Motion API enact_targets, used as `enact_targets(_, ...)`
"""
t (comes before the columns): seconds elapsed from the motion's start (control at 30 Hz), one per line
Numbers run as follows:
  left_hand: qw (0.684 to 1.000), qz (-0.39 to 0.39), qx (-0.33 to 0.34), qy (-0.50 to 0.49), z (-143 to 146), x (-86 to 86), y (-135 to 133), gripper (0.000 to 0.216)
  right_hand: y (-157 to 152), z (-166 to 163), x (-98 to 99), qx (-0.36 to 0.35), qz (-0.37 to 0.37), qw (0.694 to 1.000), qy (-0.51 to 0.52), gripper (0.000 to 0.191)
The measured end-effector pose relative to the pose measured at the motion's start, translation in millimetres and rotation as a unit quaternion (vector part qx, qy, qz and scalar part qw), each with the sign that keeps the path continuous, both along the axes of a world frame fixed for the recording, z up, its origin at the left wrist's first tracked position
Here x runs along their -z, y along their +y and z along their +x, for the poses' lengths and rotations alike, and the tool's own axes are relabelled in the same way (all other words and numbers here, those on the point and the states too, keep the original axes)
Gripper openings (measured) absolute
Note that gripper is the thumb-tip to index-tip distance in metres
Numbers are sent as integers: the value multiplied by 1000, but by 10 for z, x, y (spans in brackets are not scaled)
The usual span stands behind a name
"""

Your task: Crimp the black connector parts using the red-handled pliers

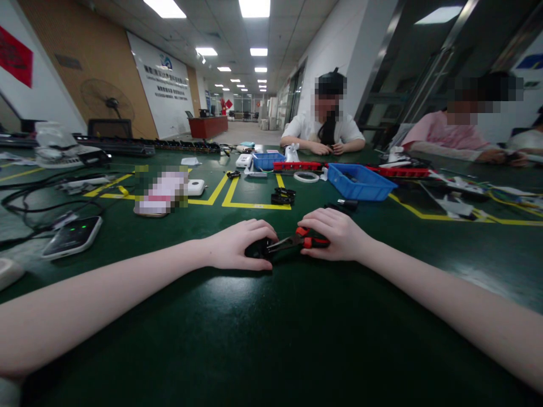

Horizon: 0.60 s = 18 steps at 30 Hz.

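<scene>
My right hand [333,232] is closed around the red-and-black handles of a pair of needle-nose pliers [292,242]. The metal jaws point left, with their tips at a small black part [257,247]. That black part is held between the thumb and fingers of my left hand [237,246], which partly hide it; I cannot make out its exact kind. Whether the jaws grip the part or only touch it, I cannot tell. Both hands are close above the green tabletop [271,339]. Beyond them lie several black pieces [283,196].
A large blue bin [360,183] and a smaller blue bin [269,160] stand farther back. A phone [161,192], a white device [195,187] and a lit device [73,236] with cables lie to the left. White tape roll [306,177] sits centrally. Two people work across the table.
</scene>
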State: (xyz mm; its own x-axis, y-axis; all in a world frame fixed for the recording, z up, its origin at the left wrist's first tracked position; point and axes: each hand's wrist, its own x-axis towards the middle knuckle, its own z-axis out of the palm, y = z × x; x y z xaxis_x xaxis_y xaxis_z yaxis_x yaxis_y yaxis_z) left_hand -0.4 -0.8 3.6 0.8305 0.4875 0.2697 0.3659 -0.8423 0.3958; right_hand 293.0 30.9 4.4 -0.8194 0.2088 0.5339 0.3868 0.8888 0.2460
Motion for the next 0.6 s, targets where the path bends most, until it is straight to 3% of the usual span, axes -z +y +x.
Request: enact_targets(0.6,1000,0,6,-5,0,1,-1,44,-3,-4,-10,-12,-18,999,-38,40)
